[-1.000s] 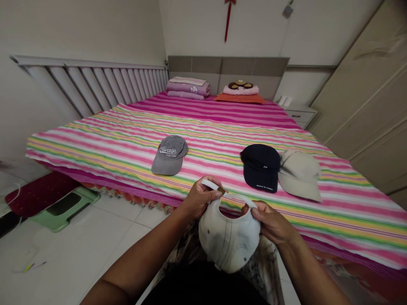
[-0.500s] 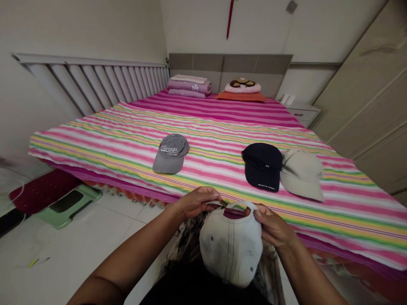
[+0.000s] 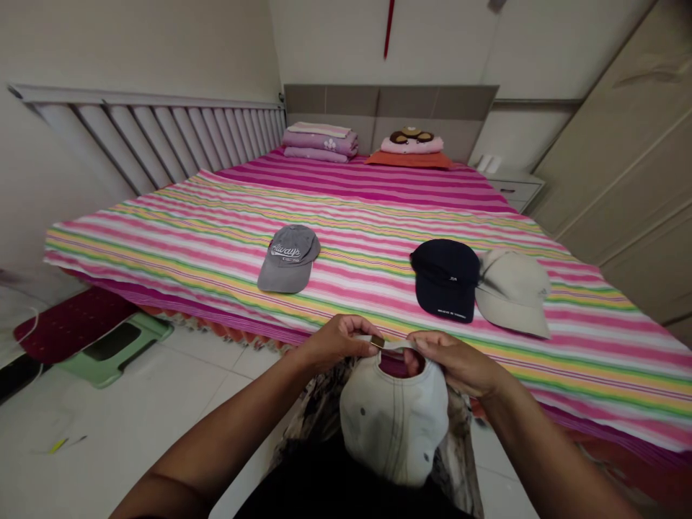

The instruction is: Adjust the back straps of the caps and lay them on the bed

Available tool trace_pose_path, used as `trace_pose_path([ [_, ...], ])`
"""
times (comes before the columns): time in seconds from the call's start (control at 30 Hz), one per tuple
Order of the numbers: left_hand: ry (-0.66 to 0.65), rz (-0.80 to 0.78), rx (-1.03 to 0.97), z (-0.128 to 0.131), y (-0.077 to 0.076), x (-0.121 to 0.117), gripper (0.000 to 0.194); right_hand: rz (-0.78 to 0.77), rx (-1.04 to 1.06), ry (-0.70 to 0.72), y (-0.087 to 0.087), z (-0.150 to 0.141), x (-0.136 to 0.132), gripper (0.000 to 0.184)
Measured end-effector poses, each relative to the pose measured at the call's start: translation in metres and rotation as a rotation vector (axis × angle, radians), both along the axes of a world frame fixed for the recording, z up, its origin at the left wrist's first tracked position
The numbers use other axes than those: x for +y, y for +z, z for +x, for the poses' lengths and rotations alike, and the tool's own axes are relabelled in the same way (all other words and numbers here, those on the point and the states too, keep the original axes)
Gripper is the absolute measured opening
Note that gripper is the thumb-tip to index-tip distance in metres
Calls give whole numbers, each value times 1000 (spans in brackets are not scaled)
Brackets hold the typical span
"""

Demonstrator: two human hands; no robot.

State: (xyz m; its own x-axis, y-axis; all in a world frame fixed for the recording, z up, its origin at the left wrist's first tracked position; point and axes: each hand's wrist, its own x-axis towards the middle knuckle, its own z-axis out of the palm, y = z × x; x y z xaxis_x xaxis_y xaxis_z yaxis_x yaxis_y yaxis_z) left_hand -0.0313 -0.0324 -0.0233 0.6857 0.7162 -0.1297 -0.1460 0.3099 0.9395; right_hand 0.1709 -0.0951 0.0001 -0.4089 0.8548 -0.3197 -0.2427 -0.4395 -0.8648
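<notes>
Currently we've got the pale cap over our lap, back opening up. Left hand pinches the strap at its brass buckle; right hand grips the strap's other end. Gray cap lies alone on the striped sheet; navy cap touches beige cap, right side.
</notes>
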Motion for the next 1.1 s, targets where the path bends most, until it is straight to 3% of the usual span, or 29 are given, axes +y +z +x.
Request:
trace_pose_path([
  [0.13, -50, 16, 19, -2, 5, -4, 28, -7, -81, 4, 3, -7, 4, 26],
  [0.4, 18, 74, -95, 0, 5, -6, 24, 55, -104, 3, 4, -12, 2, 33],
  [0.83, 48, 158, -115, 5, 4, -10, 25, 118, -238, 18, 2, -19, 1, 19],
  [1.1, 48, 190, -95, 6, 4, -13, 25, 178, -311, 48, 6, -22, -2, 30],
])
